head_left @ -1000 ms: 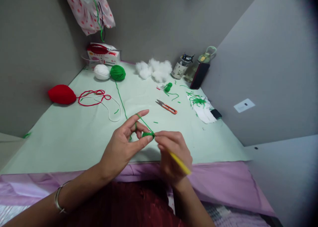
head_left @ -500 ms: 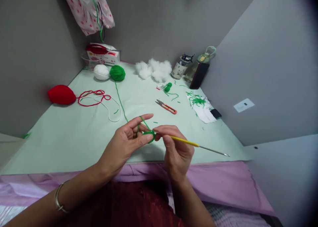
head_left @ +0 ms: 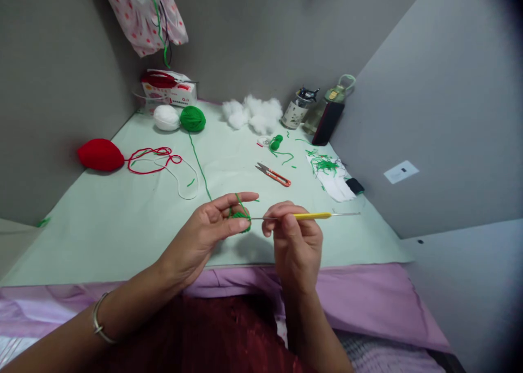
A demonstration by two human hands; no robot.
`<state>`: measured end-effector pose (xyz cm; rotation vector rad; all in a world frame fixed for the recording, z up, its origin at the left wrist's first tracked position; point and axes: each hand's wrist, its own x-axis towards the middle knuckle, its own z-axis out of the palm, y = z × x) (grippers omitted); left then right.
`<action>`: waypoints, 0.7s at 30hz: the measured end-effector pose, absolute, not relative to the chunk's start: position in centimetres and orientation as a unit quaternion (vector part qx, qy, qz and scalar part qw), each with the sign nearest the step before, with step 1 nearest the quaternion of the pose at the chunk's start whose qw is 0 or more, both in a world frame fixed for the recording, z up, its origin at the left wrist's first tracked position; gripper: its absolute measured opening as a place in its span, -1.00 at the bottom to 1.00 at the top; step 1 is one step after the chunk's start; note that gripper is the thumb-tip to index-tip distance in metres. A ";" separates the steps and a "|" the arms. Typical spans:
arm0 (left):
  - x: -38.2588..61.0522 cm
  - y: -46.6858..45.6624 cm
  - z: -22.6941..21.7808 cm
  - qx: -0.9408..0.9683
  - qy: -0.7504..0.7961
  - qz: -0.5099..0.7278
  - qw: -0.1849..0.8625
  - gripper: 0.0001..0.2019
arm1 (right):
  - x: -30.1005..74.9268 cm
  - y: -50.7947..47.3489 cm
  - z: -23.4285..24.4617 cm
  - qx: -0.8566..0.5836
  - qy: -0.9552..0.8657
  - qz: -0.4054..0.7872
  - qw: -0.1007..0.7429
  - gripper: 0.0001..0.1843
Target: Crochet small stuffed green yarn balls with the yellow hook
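Observation:
A small green crochet piece (head_left: 244, 224) is pinched between the thumb and fingers of my left hand (head_left: 212, 223). Green yarn loops over that hand's raised index finger and runs back to the green yarn ball (head_left: 193, 119). My right hand (head_left: 298, 237) grips a crochet hook (head_left: 312, 216) by its yellow handle, nearly level. The hook's thin left end meets the edge of the green piece; its exact tip is hidden there. The other metal end points right, free of anything.
Thread snips (head_left: 273, 174) lie ahead of my hands. Farther back are white stuffing (head_left: 255, 114), a white yarn ball (head_left: 166, 118), a pen holder (head_left: 295, 113) and a phone (head_left: 328, 123). Red yarn (head_left: 101, 155) sits left; green scraps (head_left: 326, 165) lie on white paper at right.
My right hand has drawn slightly right, away from my left hand. The hook has swung from slanting to nearly level, showing more of its shaft beside the green piece.

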<state>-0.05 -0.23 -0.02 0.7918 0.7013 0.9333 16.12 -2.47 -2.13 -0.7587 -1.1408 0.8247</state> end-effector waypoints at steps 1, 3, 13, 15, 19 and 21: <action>0.1 -0.4 -0.1 0.377 0.319 0.432 0.755 -0.63 | 16.0 -2.5 -2.3 -0.339 -0.519 0.374 0.689 -0.82; 0.3 -0.6 -0.3 0.397 0.314 0.432 0.746 -0.62 | 15.8 -2.5 -2.6 -0.351 -0.534 0.364 0.677 -0.84; -0.3 -0.8 -0.7 0.451 0.340 0.440 0.698 -0.73 | 15.7 -2.2 -1.8 -0.327 -0.403 0.490 0.700 -0.83; -0.4 -0.8 -0.7 0.455 0.342 0.439 0.695 -0.71 | 15.7 -2.1 -1.7 -0.317 -0.392 0.503 0.702 -0.82; -0.5 -0.8 -0.8 0.470 0.350 0.434 0.685 -0.68 | 15.7 -2.0 -1.8 -0.307 -0.394 0.509 0.701 -0.81; -0.6 -0.8 -0.9 0.475 0.354 0.430 0.681 -0.68 | 15.7 -2.1 -1.8 -0.312 -0.406 0.495 0.701 -0.80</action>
